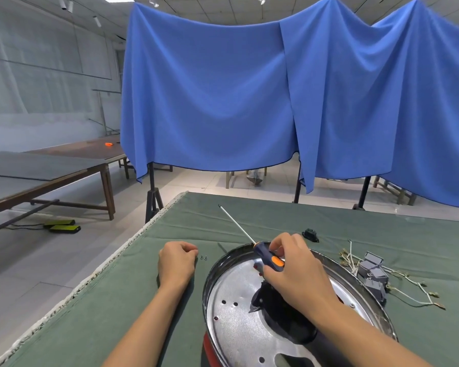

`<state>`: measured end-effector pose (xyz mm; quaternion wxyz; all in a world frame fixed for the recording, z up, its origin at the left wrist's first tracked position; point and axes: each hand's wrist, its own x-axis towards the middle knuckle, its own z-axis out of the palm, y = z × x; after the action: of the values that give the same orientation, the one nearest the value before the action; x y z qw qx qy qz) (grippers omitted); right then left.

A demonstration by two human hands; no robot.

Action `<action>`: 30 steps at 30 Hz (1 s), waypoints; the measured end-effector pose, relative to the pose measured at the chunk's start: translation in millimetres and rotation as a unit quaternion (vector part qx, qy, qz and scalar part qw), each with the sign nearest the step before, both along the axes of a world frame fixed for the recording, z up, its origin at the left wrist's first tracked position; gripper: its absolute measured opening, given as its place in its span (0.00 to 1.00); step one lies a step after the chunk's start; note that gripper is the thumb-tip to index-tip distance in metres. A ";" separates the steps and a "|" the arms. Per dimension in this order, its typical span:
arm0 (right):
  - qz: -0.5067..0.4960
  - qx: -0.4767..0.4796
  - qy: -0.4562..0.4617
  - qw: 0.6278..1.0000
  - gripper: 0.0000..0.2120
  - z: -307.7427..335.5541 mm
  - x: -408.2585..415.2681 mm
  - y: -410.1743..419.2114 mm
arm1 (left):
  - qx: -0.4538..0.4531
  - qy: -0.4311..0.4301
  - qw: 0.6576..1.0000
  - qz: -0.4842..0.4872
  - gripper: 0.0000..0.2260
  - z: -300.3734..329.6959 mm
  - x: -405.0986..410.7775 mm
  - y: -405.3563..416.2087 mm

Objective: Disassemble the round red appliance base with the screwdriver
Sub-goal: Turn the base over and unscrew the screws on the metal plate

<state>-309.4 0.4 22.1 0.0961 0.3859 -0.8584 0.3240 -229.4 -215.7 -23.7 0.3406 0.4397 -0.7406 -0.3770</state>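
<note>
no legible text, labels, brands or numbers on any surface, small sign at 10 o'clock too blurred to read

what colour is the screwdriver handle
Dark navy blue with orange accents; the screwdriver handle shows in the right hand in the head view.
</note>
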 end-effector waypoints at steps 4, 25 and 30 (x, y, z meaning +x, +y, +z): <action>-0.004 0.002 -0.001 1.000 0.13 0.3 -0.1 -0.4 | -0.019 -0.025 0.999 -0.013 0.06 -0.5 1.4 -0.1; 0.002 -0.006 -0.027 1.000 0.13 -0.7 -1.2 0.8 | 0.012 0.028 0.999 -0.035 0.12 -1.8 8.9 -2.4; 0.000 -0.035 -0.054 0.998 0.13 2.0 -1.3 2.9 | 0.013 0.071 0.997 -0.012 0.15 20.0 16.0 16.9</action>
<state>-310.7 3.3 24.1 0.0632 0.3643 -0.8507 0.3737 -213.4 -198.8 -3.7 0.3817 0.4072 -0.7151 -0.4210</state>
